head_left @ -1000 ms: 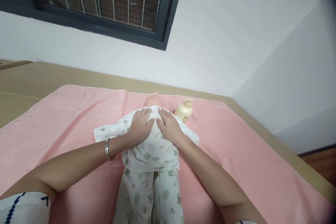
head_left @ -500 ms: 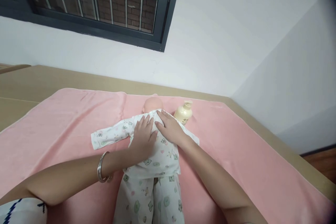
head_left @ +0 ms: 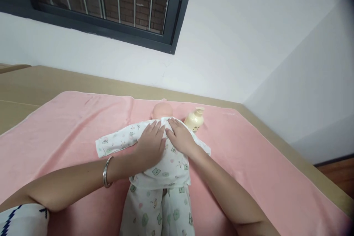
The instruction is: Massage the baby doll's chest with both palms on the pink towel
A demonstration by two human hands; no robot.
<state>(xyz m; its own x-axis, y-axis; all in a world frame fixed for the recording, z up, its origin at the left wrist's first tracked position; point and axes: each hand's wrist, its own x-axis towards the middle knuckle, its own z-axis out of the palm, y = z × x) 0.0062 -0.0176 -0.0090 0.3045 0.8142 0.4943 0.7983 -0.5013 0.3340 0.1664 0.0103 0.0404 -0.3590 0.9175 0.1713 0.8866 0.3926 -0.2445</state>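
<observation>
Both hands (head_left: pixel 166 141) — fingers spread (grip open) — flat on printed shirt (head_left: pixel 166 171).

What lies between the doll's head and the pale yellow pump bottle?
Only a bare stretch of the pink blanket shows between the doll's head and the bottle, seen in the head view.

And there's the window (head_left: pixel 107 27), dark-framed, up at the top left, pale bars (head_left: pixel 134 5) crossing it and brick (head_left: pixel 142 16) showing behind. White wall (head_left: pixel 221 37) runs below and away to the right. Here's a pink blanket (head_left: pixel 249 162), spread wide, creased on the left, over a tan surface (head_left: pixel 83 81). A cream pump bottle (head_left: pixel 194 120) sits near its far edge, and reddish-brown wood (head_left: pixel 339 173) shows at far right.
</observation>
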